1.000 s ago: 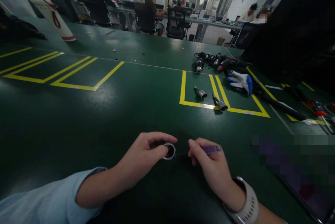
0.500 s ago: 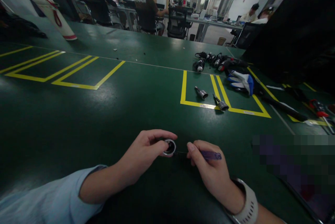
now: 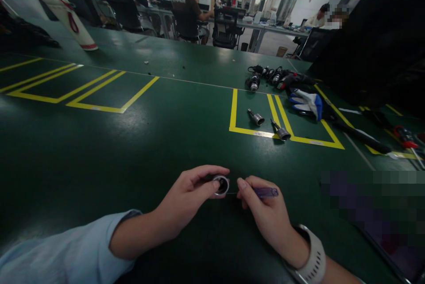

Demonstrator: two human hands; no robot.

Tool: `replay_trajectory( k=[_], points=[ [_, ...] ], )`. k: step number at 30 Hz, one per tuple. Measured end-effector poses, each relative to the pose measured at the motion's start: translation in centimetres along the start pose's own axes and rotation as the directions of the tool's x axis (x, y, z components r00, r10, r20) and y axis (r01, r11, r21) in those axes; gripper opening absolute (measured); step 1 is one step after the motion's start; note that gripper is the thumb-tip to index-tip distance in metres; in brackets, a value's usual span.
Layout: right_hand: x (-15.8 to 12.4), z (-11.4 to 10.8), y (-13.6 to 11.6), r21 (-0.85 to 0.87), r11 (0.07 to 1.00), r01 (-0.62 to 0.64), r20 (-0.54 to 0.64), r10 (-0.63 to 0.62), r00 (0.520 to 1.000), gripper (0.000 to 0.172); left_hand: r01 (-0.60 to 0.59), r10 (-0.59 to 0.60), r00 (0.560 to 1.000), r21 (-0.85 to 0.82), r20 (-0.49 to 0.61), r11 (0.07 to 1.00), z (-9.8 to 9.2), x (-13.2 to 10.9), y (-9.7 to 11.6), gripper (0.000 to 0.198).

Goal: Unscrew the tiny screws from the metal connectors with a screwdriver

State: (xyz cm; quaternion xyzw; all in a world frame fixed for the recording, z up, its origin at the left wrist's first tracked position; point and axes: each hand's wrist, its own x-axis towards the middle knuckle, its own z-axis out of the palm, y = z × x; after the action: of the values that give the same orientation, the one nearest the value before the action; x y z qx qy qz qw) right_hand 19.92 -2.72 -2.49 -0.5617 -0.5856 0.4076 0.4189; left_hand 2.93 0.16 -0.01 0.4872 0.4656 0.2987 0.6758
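Observation:
Held between thumb and fingers of my left hand (image 3: 186, 200) is a hole saw (image 3: 224, 185), a short metal cup with a shiny round rim and dark inside, its open face turned towards me. The thumb rests over the left of the rim. My right hand (image 3: 267, 215) is closed around a small screwdriver (image 3: 265, 193) with a translucent purple handle. Its thin shaft points left at the hole saw's lower side; whether the tip touches is too fine to tell. Two more hole saws (image 3: 256, 117) with shanks lie farther off on the green table (image 3: 186, 142).
Yellow tape (image 3: 235, 109) marks boxes on the table. At right lie a blue-and-white glove (image 3: 307, 103), dark corded parts (image 3: 265, 75) and a red-black screwdriver (image 3: 405, 136). A white bottle-like container (image 3: 68, 18) stands far left. People sit at desks beyond.
My left hand has shifted slightly right with the hole saw, closing the distance to my right hand. The screwdriver's visible shaft is shorter now. My right hand has barely moved.

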Motion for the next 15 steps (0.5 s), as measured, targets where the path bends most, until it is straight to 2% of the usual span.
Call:
replay_trajectory(
  k=[5, 10, 15],
  points=[
    [0.0, 0.0, -0.1, 0.038, 0.998, -0.045, -0.007, 0.045, 0.999, 0.035, -0.123, 0.116, 0.991, 0.096, 0.072, 0.988, 0.3, 0.0, -1.1, 0.027],
    [0.2, -0.1, -0.1, 0.132, 0.98, -0.147, -0.063, 0.157, 0.986, 0.036, -0.145, 0.133, 0.988, 0.196, 0.076, 0.97, 0.0, 0.0, -1.5, 0.026],
    [0.2, -0.1, 0.4, 0.222, 0.963, -0.149, -0.13, 0.181, 0.975, 0.035, -0.149, 0.136, 0.988, 0.198, 0.077, 0.969, -0.2, -0.1, -1.3, 0.026]
  ],
)
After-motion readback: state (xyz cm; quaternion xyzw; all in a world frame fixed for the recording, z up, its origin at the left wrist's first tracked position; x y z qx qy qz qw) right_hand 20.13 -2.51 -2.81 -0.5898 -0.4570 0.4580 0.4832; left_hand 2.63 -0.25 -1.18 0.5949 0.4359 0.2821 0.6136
